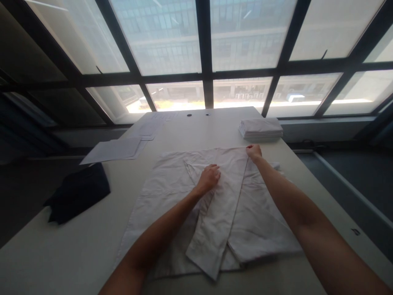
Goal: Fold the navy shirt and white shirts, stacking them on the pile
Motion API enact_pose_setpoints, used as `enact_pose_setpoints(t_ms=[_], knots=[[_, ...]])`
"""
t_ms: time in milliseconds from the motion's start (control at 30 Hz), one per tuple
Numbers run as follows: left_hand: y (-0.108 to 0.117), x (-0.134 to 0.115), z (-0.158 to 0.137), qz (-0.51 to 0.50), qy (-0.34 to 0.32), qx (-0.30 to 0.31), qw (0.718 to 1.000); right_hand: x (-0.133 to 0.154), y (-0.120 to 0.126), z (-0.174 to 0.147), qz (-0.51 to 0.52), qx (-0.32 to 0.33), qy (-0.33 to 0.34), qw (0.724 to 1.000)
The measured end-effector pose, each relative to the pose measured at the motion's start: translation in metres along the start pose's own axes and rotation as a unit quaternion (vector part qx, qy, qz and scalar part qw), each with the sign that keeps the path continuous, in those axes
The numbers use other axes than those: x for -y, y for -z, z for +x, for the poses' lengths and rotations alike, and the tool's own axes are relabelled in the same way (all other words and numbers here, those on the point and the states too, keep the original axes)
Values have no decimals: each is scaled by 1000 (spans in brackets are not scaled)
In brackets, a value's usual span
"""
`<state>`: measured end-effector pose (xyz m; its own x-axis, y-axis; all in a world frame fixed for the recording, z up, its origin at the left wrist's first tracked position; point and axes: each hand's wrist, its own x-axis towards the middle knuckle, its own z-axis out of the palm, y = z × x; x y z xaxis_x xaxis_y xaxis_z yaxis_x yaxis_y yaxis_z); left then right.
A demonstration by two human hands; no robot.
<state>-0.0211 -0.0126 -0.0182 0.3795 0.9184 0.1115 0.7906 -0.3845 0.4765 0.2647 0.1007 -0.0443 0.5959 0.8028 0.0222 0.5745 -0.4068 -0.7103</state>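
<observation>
A white coat (184,205) lies spread on the table, wrinkled, with one long sleeve (211,241) folded down over its body toward the near edge. My right hand (254,151) pinches the coat's far edge at the right, fingers closed on the cloth. Near the middle of the garment my left hand (210,176) rests on the fabric, its fingers stretched out and pressing lightly. Part of the coat is hidden under my forearms.
The white table (221,131) runs up to the windows. A folded stack of white cloth (260,128) stands at the back right. Paper sheets (115,149) lie at the left, and a dark folded cloth (81,192) sits at the left edge.
</observation>
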Motion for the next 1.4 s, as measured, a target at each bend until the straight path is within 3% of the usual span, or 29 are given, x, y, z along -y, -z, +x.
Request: enact_pose_setpoints(t_ms=[133,267,467,800,1100,1300,1400], knots=[[14,12,63,-17,65,-34,997,-3,7,0,-3,-4,8,1000],[13,18,118,-31,136,-44,989,-6,10,0,2,-7,27,1000],[3,26,157,-68,182,-66,979,-12,6,5,4,-12,43,999],[-10,31,161,-110,208,-94,967,-20,2,12,22,-16,41,999],[-12,27,153,-89,204,-115,968,-23,0,13,38,-14,43,998],[-9,12,141,-32,150,-123,981,-15,7,4,2,-41,41,998],[-17,-3,123,0,79,-123,989,-11,8,-1,-17,-55,37,998]])
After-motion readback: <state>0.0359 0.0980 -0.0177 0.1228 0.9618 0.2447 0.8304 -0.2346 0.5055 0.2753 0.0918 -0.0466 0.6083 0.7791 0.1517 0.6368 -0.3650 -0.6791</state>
